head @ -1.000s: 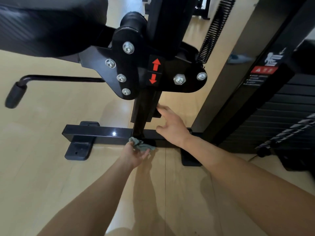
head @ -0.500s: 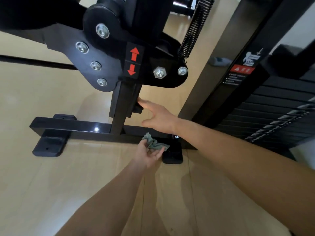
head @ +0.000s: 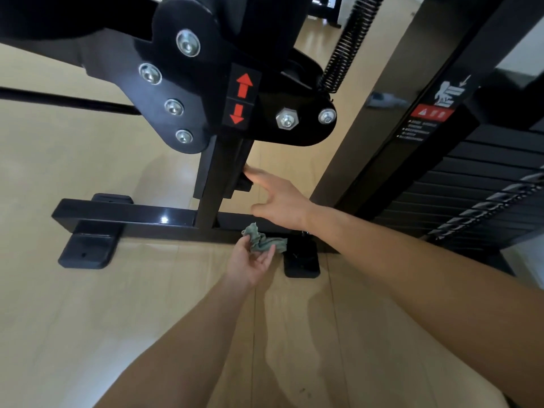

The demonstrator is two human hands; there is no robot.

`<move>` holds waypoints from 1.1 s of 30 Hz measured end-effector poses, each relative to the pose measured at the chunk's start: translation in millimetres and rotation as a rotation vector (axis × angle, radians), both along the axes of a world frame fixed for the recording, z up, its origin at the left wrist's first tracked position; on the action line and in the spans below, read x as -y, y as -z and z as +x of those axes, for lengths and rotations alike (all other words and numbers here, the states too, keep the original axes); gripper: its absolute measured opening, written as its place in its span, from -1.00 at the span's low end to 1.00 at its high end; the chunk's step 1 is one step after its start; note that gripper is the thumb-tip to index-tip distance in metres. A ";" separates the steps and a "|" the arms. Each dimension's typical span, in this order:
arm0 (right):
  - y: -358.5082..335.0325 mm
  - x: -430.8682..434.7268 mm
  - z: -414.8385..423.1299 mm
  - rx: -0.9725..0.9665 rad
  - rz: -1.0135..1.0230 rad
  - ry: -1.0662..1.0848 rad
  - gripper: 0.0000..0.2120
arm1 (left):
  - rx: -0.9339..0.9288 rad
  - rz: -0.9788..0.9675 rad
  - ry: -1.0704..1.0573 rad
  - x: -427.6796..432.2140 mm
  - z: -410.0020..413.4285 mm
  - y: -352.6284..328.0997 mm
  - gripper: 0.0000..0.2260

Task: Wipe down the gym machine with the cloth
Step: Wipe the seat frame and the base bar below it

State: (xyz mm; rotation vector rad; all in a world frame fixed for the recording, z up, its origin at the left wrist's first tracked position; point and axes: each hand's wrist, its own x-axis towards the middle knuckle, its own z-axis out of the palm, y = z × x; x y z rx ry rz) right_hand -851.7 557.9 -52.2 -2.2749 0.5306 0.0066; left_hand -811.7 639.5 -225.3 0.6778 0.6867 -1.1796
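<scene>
Left hand [head: 251, 260] is gripping the bunched green cloth [head: 260, 240], fingers and thumb curled round it, palm turned up. Cloth is sitting low and right of the upright post [head: 212, 184], against the front face of the base bar [head: 123, 214]. Whether it is actually pressing on the bar, can't tell.

Change over the last second: the cloth was at the foot of the post and is now travelling right along the bar. It is arriving just beside the foot pad [head: 301, 260] on the right of the post. So the bar stretch right of the post is probably getting covered. The stretch left of the post, out to the other foot pad [head: 88, 245], is looking untouched in this pass, going by position alone.

Right hand [head: 282, 201] is staying put, fingers straight and spread, holding nothing. One fingertip is touching the small black block [head: 243, 184] on the right face of the post, likely bracing.

Above the post, the bolted bracket plate [head: 188, 83] with the red arrow sticker [head: 243, 98] is hanging over the work. Behind and right of the post, the coil spring [head: 344, 48] and the weight stack [head: 471, 184] are sitting well clear of the cloth.

Judging overall: still working the lowest frame, and the plate, post and stack are likely still waiting.
</scene>
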 end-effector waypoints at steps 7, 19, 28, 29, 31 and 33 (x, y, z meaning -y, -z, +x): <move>2.5 -10.0 -0.6 0.047 -0.010 0.045 -0.21 | -0.016 0.025 -0.174 -52.8 48.9 -9.8 -0.80; 5.2 -7.3 1.6 0.038 0.043 0.046 -0.22 | 0.208 0.101 0.105 -33.2 35.2 -31.1 -0.77; -37.0 10.3 -10.8 -0.141 -0.210 -0.146 -0.35 | 0.584 0.093 0.404 -14.2 24.5 -65.8 -0.77; -46.6 13.3 -20.2 -0.165 -0.235 -0.170 -0.36 | 0.669 0.133 0.460 -11.8 18.0 -69.0 -0.80; -63.6 17.5 -46.2 -0.231 -0.291 -0.178 -0.40 | 0.751 0.123 0.509 -3.8 1.5 -73.1 -0.84; -76.0 18.0 -77.4 -0.276 -0.326 -0.139 -0.46 | 0.769 0.086 0.540 7.9 -13.7 -79.9 -0.87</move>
